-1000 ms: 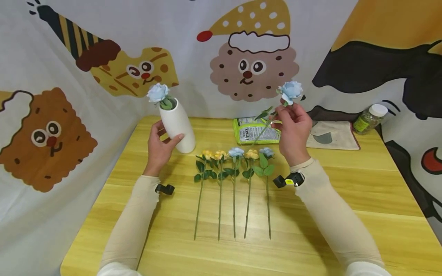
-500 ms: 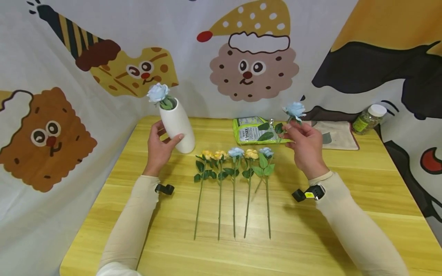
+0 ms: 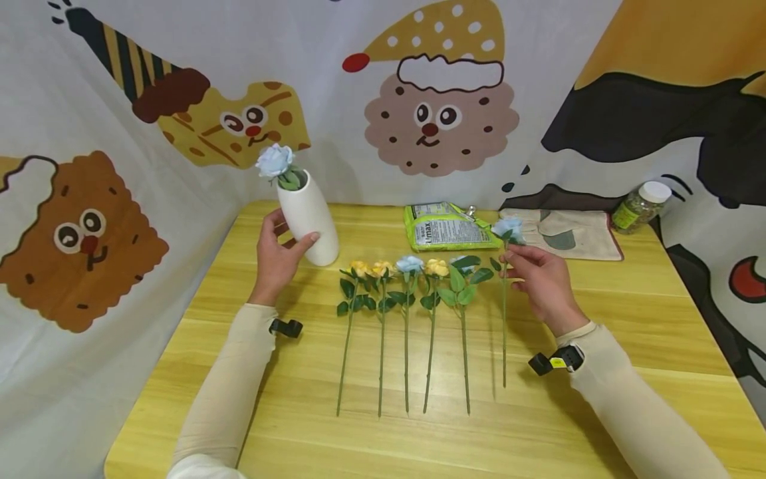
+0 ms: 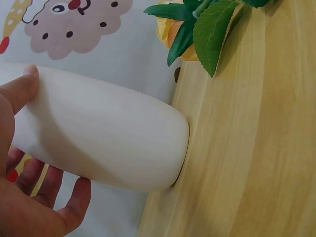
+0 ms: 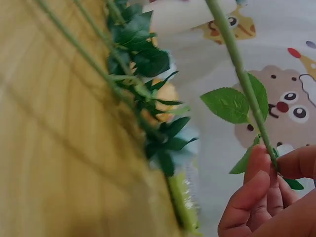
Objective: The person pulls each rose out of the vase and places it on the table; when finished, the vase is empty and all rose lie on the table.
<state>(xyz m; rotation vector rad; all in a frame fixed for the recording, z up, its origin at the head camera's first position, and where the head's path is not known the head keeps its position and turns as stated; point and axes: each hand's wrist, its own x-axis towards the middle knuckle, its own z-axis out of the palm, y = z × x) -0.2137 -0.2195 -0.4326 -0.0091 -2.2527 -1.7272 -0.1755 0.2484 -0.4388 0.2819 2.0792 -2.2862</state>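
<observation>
My left hand point(image 3: 278, 256) holds a white vase point(image 3: 311, 219) low on its side, thumb in front and fingers behind. The vase's base meets the table in the left wrist view, and one pale blue rose point(image 3: 274, 160) leans out of its mouth. Between thumb and fingertips, my right hand point(image 3: 543, 283) pinches another artificial blue rose point(image 3: 507, 230) by its green stem point(image 5: 242, 74), just below the bloom. That stem points toward the table's front, right of a row of roses: yellow ones point(image 3: 359, 268) and blue ones point(image 3: 409, 264), stems side by side.
Behind the row lies a green and white packet point(image 3: 451, 229). A beige cloth point(image 3: 574, 236) lies right of it, beside a jar point(image 3: 640, 207) with a white lid. A cartoon-printed curtain point(image 3: 335, 80) hangs along the table's point(image 3: 383, 446) back edge.
My right hand has moved right and toward me, lowering the blue rose from above the packet to beside the row; its stem has swung to point frontward. The left hand and vase stay put.
</observation>
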